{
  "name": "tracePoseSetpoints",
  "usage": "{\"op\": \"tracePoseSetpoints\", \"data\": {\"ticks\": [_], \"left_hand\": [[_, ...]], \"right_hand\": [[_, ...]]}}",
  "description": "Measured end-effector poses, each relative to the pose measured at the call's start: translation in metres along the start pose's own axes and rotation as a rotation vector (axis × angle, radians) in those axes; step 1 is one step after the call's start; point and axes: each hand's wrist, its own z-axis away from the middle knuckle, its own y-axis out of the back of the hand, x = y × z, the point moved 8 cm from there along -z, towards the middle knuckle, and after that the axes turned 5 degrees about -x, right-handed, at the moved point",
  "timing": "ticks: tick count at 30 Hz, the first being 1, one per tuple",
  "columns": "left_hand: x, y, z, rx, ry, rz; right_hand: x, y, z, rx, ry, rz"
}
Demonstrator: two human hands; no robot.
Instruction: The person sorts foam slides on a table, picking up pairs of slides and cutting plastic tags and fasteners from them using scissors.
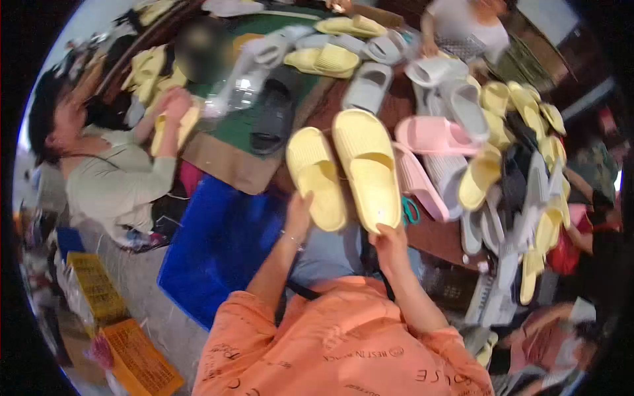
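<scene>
Two yellow slide slippers are held up side by side in front of me, toes pointing away. My left hand grips the heel of the left yellow slipper. With thumb on top, my right hand pinches the heel end of the right yellow slipper, which sits slightly higher. Just right of them lie pink slippers on the table. Beyond their toes is a grey slipper, and a black slipper lies further left. Teal-handled scissors lie partly hidden beside the right slipper.
A blue bin stands at my left. Grey and yellow slippers cover the far table; more yellow ones pile up on the right. A person at left holds a yellow slipper; another person stands across the table.
</scene>
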Motion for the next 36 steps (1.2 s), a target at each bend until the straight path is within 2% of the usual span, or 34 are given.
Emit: {"op": "tracePoseSetpoints", "data": {"ticks": [5, 7, 10, 12, 14, 16, 18, 24, 25, 27, 28, 30, 31, 32, 33, 34, 35, 36], "left_hand": [[-0.022, 0.019, -0.012, -0.002, -0.017, -0.144], [-0.035, 0.02, -0.017, -0.077, 0.017, -0.197], [-0.057, 0.021, -0.023, -0.114, 0.059, -0.322], [-0.073, 0.024, -0.031, -0.148, 0.057, -0.439], [-0.084, 0.025, -0.036, -0.194, 0.068, -0.593], [-0.081, 0.022, -0.033, -0.186, 0.052, -0.544], [-0.085, 0.028, -0.037, -0.139, 0.073, -0.625], [-0.081, 0.014, -0.034, -0.126, 0.046, -0.51], [-0.082, 0.012, -0.034, -0.105, 0.072, -0.52], [-0.088, 0.012, -0.039, -0.126, 0.029, -0.577], [-0.093, 0.017, -0.041, -0.08, -0.018, -0.494], [-0.098, 0.026, -0.044, -0.019, -0.075, -0.723], [-0.086, 0.019, -0.03, 0.052, -0.058, -0.514], [-0.052, 0.007, -0.011, 0.15, -0.153, -0.798], [-0.022, -0.004, 0.007, 0.249, -0.25, -1.081], [-0.007, -0.014, 0.022, 0.271, -0.469, -1.144], [0.007, -0.031, 0.034, 0.18, -0.56, -1.195], [0.016, -0.046, 0.046, 0.088, -0.65, -1.244]], "right_hand": [[0.07, 0.057, -0.004, 0.15, -0.157, -0.023], [0.089, 0.062, -0.009, 0.017, -0.186, -0.141], [0.115, 0.075, -0.012, 0.09, -0.329, -0.234], [0.122, 0.071, -0.014, -0.019, -0.402, -0.2], [0.13, 0.075, -0.011, 0.018, -0.44, -0.104], [0.133, 0.074, -0.01, -0.004, -0.449, -0.09], [0.138, 0.082, -0.01, 0.03, -0.451, -0.045], [0.138, 0.092, -0.007, 0.023, -0.441, -0.029], [0.134, 0.095, -0.004, 0.094, -0.438, 0.028], [0.131, 0.096, -0.003, 0.109, -0.442, 0.05], [0.126, 0.095, -0.003, 0.121, -0.443, 0.076], [0.114, 0.09, 0.0, 0.127, -0.453, 0.135], [0.108, 0.091, 0.002, 0.141, -0.49, 0.253], [0.103, 0.094, 0.006, 0.156, -0.528, 0.371], [0.093, 0.096, 0.006, 0.193, -0.46, 0.44], [0.09, 0.105, 0.004, 0.217, -0.385, 0.5], [0.092, 0.119, 0.001, 0.242, -0.312, 0.56], [0.077, 0.115, -0.004, 0.243, -0.091, 0.693]]}}
